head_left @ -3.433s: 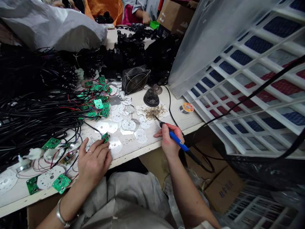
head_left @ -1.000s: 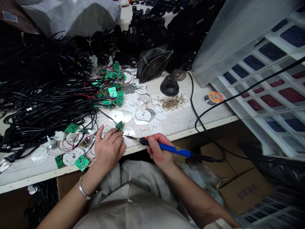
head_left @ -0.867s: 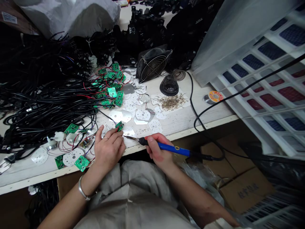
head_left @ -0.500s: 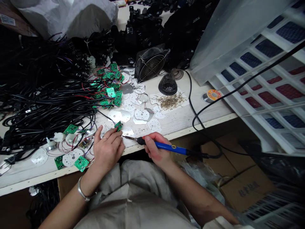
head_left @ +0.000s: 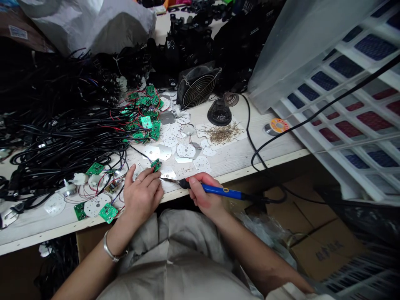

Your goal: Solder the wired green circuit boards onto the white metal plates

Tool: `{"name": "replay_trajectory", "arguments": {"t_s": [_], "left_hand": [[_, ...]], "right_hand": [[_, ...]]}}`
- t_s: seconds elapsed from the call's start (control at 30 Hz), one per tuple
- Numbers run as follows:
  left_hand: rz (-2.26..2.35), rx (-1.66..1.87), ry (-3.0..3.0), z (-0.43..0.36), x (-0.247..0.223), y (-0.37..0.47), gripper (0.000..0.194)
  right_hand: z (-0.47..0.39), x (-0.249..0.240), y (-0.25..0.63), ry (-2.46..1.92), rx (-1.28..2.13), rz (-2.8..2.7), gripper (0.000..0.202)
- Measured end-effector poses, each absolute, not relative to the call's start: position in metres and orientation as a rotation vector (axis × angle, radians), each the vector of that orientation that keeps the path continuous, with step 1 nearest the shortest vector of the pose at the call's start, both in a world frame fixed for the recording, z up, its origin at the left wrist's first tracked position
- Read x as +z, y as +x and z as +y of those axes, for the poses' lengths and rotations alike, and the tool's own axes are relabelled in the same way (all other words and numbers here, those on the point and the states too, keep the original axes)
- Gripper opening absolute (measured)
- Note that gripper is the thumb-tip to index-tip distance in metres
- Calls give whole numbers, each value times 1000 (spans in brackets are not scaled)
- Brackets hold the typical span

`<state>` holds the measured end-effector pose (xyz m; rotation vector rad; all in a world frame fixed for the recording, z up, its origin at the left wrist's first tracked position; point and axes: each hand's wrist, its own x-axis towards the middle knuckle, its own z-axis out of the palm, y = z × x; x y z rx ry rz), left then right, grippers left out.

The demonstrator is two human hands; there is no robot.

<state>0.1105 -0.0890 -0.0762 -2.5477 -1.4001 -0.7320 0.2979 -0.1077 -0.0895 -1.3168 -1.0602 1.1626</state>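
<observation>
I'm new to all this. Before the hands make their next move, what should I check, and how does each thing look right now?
1. Right hand grips the soldering iron by its handle: ok.
2. Left hand is at the small green board: ok, fingers beside it.
3. Iron's tip well away from the left fingertips: not ok, it looks very close.
4. Iron is hot: cannot tell.
5. Cord clear of the left hand: ok, it trails off the handle's back end.
6. Fan is running: cannot tell.
</observation>
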Motion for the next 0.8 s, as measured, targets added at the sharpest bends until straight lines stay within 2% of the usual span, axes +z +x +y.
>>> {"name": "replay_trajectory", "arguments": {"t_s": [0.43,0.8], "left_hand": [[-1420,-733,-2565,-89,-77,110,13],[-1431,-753,-2547,-90,-77,112,14]], "right_hand": [[-102,-97,292,-1149,1078,-673,35],[-100,-102,292,-1005,997,-757,30]]}}
